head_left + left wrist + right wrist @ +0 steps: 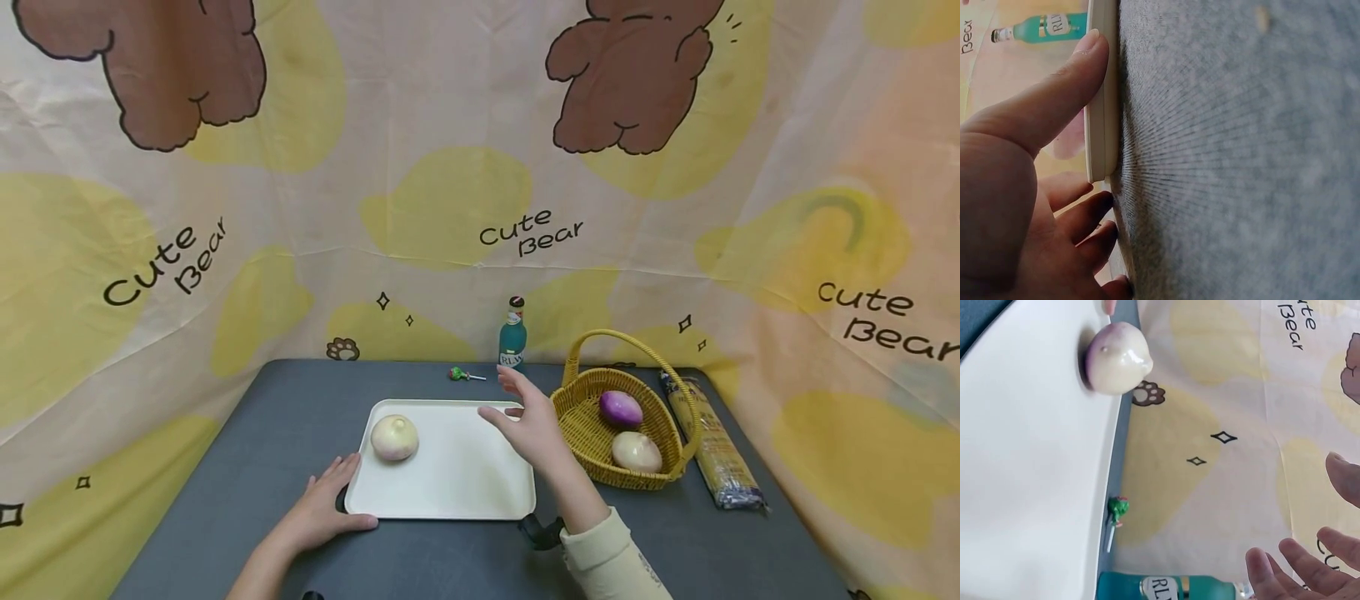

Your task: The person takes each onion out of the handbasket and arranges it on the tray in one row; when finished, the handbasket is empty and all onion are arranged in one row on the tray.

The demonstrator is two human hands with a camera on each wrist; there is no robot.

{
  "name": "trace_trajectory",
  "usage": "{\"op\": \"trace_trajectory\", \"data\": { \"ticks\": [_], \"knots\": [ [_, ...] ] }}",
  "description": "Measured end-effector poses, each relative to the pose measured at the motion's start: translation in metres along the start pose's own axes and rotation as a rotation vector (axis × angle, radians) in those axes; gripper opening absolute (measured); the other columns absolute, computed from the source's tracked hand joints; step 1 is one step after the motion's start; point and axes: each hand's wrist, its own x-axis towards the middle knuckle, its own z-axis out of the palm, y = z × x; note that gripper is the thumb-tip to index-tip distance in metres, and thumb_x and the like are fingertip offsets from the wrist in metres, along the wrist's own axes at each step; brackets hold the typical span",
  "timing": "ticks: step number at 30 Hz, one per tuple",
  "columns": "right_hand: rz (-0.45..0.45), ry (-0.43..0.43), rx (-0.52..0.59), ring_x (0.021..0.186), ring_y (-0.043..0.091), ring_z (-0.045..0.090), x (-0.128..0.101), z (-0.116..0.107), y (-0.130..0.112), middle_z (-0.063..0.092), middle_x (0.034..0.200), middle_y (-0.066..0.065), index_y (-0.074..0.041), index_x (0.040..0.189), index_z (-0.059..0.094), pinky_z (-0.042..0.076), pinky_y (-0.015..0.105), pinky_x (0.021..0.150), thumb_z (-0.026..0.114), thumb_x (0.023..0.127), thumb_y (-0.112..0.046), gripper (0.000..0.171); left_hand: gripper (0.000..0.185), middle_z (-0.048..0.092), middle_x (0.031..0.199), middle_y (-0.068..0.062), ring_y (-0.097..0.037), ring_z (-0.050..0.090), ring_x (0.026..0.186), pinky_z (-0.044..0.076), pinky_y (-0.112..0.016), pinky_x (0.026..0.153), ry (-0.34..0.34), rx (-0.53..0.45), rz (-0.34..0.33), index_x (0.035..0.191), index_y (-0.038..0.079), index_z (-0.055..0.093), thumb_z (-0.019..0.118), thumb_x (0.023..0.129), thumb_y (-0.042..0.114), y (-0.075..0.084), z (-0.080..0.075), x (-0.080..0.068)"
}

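Observation:
A white tray (457, 467) lies on the dark table, with a pale onion (394, 437) on its left part. My left hand (324, 500) rests at the tray's near left corner. Its thumb touches the rim (1097, 106) at the front, and the fingers reach along the left side. Above the tray's right part, my right hand (531, 423) hovers with its fingers apart and nothing in them. In the right wrist view the same onion, purple on one side, sits near the tray's edge.
Right of the tray stands a yellow wicker basket (567, 425) holding a purple onion (621, 409) and a whitish onion (637, 452). Beside it lies a long plastic packet (716, 446). Behind the tray are a green lollipop (459, 374) and a teal bottle (512, 337), before a printed curtain (442, 208).

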Motion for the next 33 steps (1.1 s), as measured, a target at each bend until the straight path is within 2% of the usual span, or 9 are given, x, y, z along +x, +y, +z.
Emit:
{"op": "trace_trajectory", "data": {
  "ticks": [14,22,33],
  "knots": [
    [0.027,0.082,-0.075,0.127,0.034,0.060,-0.003,-0.031,0.015,0.062,0.139,0.013,-0.016,0.145,0.053,0.057,0.050,0.093,0.081,0.087,-0.021,0.065,0.118,0.029,0.162,-0.026,-0.050,0.015,0.151,0.003,-0.076,0.114,0.002,-0.011,0.010,0.156,-0.003,0.030,0.088,0.070,0.052,0.002,-0.001,-0.001],
    [0.032,0.103,-0.096,0.126,0.036,0.060,-0.006,-0.044,0.021,0.062,0.138,0.015,-0.014,0.143,0.055,0.056,0.051,0.095,0.082,0.086,-0.023,0.063,0.117,0.029,0.161,-0.026,-0.050,0.016,0.151,0.004,-0.076,0.114,0.012,-0.003,0.020,0.156,-0.004,0.030,0.088,0.070,0.051,0.001,0.000,0.000],
    [0.086,0.131,-0.111,0.129,0.034,0.058,-0.014,-0.061,0.032,0.060,0.141,0.015,-0.015,0.145,0.052,0.056,0.049,0.096,0.082,0.086,-0.026,0.067,0.118,0.028,0.162,-0.027,-0.050,0.015,0.151,0.004,-0.077,0.114,0.005,-0.012,0.005,0.157,-0.003,0.029,0.088,0.070,0.052,0.002,-0.001,-0.002]
  ]
}}
